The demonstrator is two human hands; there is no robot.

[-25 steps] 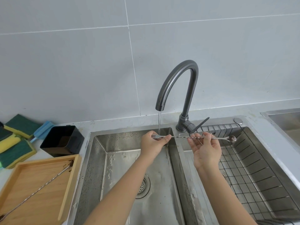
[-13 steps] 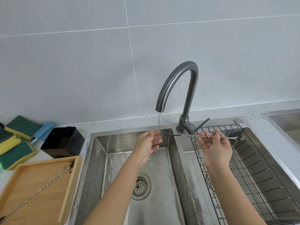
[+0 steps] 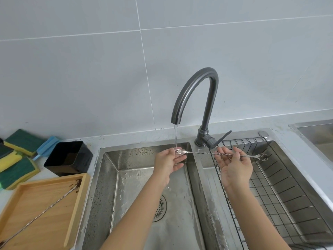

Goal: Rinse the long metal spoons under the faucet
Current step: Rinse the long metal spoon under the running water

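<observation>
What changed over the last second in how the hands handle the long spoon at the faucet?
The right hand slid the long spoon rightward, its dirty bowl now farther over the wire rack. The fork end moved under the water stream, where the left hand shifted from a closed grip to cupping and rubbing it with looser fingers. The second spoon on the wooden tray stayed put; water keeps running.

Tray (image 3: pixel 21 237) and second spoon (image 3: pixel 38 214) — cut off at left.
</observation>
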